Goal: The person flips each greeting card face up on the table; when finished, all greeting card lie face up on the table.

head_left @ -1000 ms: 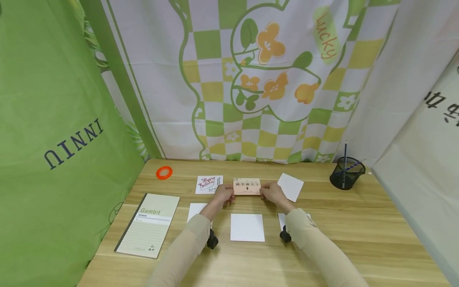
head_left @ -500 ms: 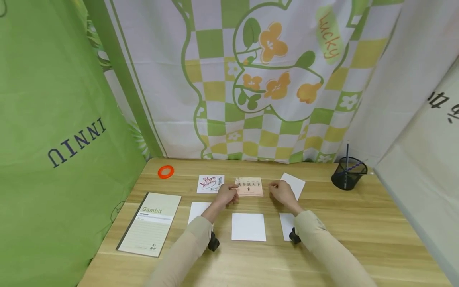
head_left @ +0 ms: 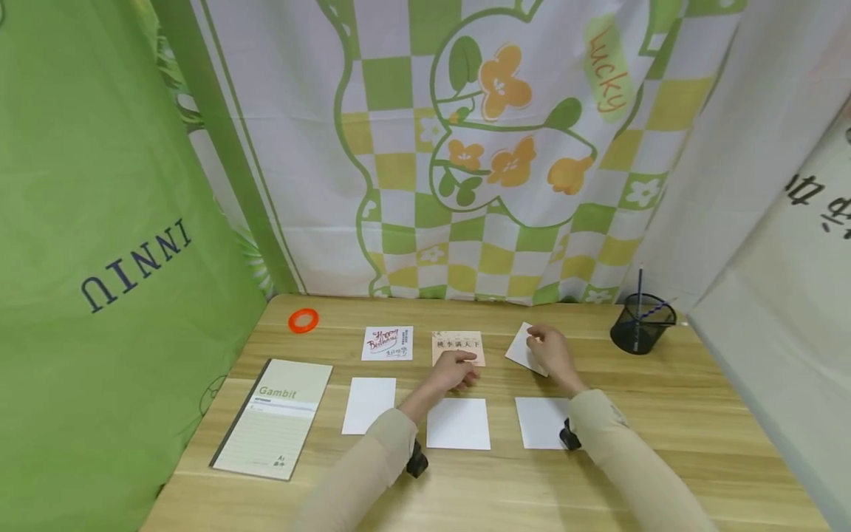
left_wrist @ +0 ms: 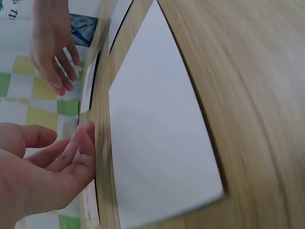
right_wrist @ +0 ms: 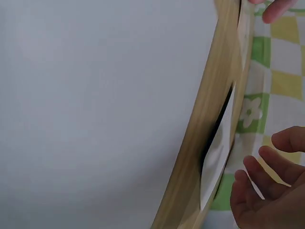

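Observation:
My left hand [head_left: 453, 372] hovers over the lower edge of a pinkish card with a line of Chinese characters [head_left: 459, 343], and the left wrist view shows its loosely bent fingers holding nothing. Above a slanted white card [head_left: 522, 352] is my right hand [head_left: 553, 353], hiding its right part. In the right wrist view the right hand's [right_wrist: 269, 186] relaxed fingers are apart from that card [right_wrist: 218, 160]. A "Happy Birthday" card [head_left: 387, 343] lies left of the pinkish one. Nearer me, blank white cards form a row: left [head_left: 369, 406], middle [head_left: 458, 425] and right [head_left: 540, 421].
A "Gambit" notebook [head_left: 272, 420] lies on the left side of the wooden table [head_left: 678, 443]. Behind it sits an orange-red ring [head_left: 303, 321]. At the back right stands a black mesh cup [head_left: 654, 336] with pencils. A patterned curtain [head_left: 459, 244] hangs along the back edge.
Both hands have left the pinkish card's side edges. My right hand has moved right, over the slanted white card. My left hand has shifted right and slightly towards me.

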Action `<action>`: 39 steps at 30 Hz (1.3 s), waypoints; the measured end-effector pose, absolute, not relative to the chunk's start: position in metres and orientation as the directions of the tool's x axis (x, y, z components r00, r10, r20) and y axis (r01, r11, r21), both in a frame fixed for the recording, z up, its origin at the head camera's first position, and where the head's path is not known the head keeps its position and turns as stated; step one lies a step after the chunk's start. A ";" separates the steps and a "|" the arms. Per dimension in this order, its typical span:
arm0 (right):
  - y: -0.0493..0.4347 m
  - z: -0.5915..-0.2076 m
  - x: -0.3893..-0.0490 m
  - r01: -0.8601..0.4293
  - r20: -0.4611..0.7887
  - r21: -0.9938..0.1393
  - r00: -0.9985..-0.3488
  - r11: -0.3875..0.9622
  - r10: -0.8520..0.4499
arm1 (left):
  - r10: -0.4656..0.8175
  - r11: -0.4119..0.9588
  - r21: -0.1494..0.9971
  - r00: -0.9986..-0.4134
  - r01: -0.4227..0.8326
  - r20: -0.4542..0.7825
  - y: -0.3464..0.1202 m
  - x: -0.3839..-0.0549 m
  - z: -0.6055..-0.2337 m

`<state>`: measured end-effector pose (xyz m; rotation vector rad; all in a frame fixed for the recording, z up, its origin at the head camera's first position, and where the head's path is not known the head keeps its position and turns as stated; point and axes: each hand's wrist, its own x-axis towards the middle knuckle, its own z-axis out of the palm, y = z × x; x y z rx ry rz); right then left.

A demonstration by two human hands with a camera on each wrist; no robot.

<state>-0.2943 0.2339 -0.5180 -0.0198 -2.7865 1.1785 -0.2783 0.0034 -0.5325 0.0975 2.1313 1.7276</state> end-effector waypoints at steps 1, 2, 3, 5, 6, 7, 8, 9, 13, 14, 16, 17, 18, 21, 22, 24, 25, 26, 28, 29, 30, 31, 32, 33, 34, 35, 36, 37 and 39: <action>0.238 -0.519 -0.295 -0.029 0.095 -0.701 -0.994 0.712 0.053 | 0.299 0.236 0.953 -0.918 -0.192 -0.259 0.007 -0.278 -0.533; 0.242 -0.520 -0.296 -0.028 0.090 -0.683 -0.995 0.730 0.046 | 0.305 0.236 0.952 -0.916 -0.193 -0.261 0.011 -0.278 -0.533; 0.245 -0.521 -0.297 -0.029 0.085 -0.667 -0.996 0.744 0.038 | 0.311 0.230 0.953 -0.913 -0.197 -0.264 0.015 -0.278 -0.534; 0.253 -0.524 -0.299 -0.039 0.083 -0.618 -0.996 0.785 0.016 | 0.326 0.212 0.953 -0.904 -0.215 -0.277 0.022 -0.278 -0.534; 0.256 -0.526 -0.300 -0.043 0.083 -0.596 -0.996 0.802 0.008 | 0.334 0.196 0.953 -0.898 -0.232 -0.287 0.025 -0.278 -0.534; 0.260 -0.528 -0.301 -0.051 0.083 -0.577 -0.997 0.815 -0.004 | 0.341 0.179 0.951 -0.891 -0.250 -0.299 0.029 -0.277 -0.534; 0.263 -0.529 -0.301 -0.055 0.080 -0.561 -0.997 0.826 -0.011 | 0.348 0.165 0.950 -0.886 -0.265 -0.308 0.032 -0.277 -0.534; 0.266 -0.531 -0.302 -0.055 0.075 -0.550 -0.997 0.833 -0.017 | 0.353 0.154 0.948 -0.880 -0.280 -0.317 0.035 -0.277 -0.533; 0.272 -0.535 -0.305 -0.040 0.045 -0.522 -0.999 0.852 -0.020 | 0.341 0.149 0.936 -0.872 -0.320 -0.352 0.048 -0.277 -0.530; 0.272 -0.535 -0.306 -0.027 0.030 -0.516 -0.999 0.856 -0.013 | 0.333 0.157 0.934 -0.873 -0.322 -0.357 0.052 -0.277 -0.530; 0.272 -0.534 -0.307 -0.010 0.007 -0.502 -1.000 0.865 -0.007 | 0.309 0.168 0.934 -0.883 -0.316 -0.354 0.060 -0.277 -0.530; 0.271 -0.533 -0.307 0.002 -0.007 -0.491 -1.000 0.871 -0.002 | 0.300 0.173 0.936 -0.889 -0.306 -0.346 0.064 -0.277 -0.530; 0.270 -0.532 -0.307 0.007 -0.013 -0.483 -1.000 0.876 0.001 | 0.296 0.186 0.940 -0.896 -0.285 -0.330 0.068 -0.277 -0.529; 0.268 -0.531 -0.306 0.027 -0.030 -0.464 -0.999 0.885 0.015 | 0.311 0.250 0.955 -0.921 -0.158 -0.234 0.079 -0.275 -0.528; 0.267 -0.531 -0.306 0.030 -0.030 -0.458 -0.999 0.889 0.018 | 0.325 0.286 0.953 -0.926 -0.099 -0.193 0.083 -0.274 -0.527; 0.267 -0.529 -0.305 0.028 -0.024 -0.455 -1.000 0.890 0.019 | 0.361 0.429 0.899 -0.929 0.091 -0.078 0.090 -0.273 -0.526; 0.267 -0.529 -0.305 0.026 -0.023 -0.455 -1.000 0.890 0.017 | 0.380 0.504 0.844 -0.925 0.182 -0.027 0.093 -0.272 -0.525; 0.267 -0.527 -0.304 0.024 -0.023 -0.455 -1.000 0.890 0.015 | 0.403 0.583 0.765 -0.915 0.273 0.020 0.096 -0.271 -0.525; 0.268 -0.527 -0.304 0.020 -0.025 -0.452 -1.000 0.892 0.010 | 0.450 0.720 0.548 -0.887 0.427 0.100 0.101 -0.271 -0.527; 0.268 -0.526 -0.303 0.021 -0.030 -0.455 -1.000 0.890 0.008 | 0.470 0.763 0.437 -0.873 0.476 0.131 0.103 -0.271 -0.528; 0.268 -0.527 -0.303 0.022 -0.033 -0.454 -0.999 0.891 0.008 | 0.487 0.784 0.364 -0.862 0.502 0.139 0.105 -0.271 -0.529; 0.268 -0.527 -0.304 0.022 -0.034 -0.454 -0.999 0.891 0.008 | 0.503 0.798 0.299 -0.852 0.523 0.149 0.106 -0.271 -0.530; 0.269 -0.527 -0.304 0.023 -0.033 -0.451 -0.999 0.892 0.009 | 0.514 0.808 0.245 -0.844 0.536 0.153 0.107 -0.272 -0.531; 0.269 -0.528 -0.304 0.023 -0.032 -0.448 -0.999 0.894 0.010 | 0.519 0.812 0.216 -0.841 0.541 0.155 0.108 -0.272 -0.532; 0.268 -0.528 -0.304 0.023 -0.030 -0.447 -0.999 0.894 0.011 | 0.521 0.816 0.199 -0.840 0.542 0.149 0.108 -0.273 -0.533; 0.269 -0.529 -0.304 0.023 -0.028 -0.444 -1.000 0.896 0.012 | 0.527 0.819 0.179 -0.838 0.546 0.142 0.109 -0.273 -0.534; 0.269 -0.529 -0.304 0.022 -0.023 -0.441 -1.000 0.897 0.013 | 0.532 0.819 0.166 -0.835 0.550 0.140 0.110 -0.274 -0.536; 0.269 -0.529 -0.304 0.021 -0.021 -0.439 -1.000 0.898 0.013 | 0.538 0.818 0.154 -0.832 0.553 0.134 0.110 -0.275 -0.537; 0.269 -0.528 -0.304 0.023 -0.014 -0.440 -1.000 0.898 0.018 | 0.546 0.815 0.144 -0.827 0.561 0.135 0.111 -0.276 -0.538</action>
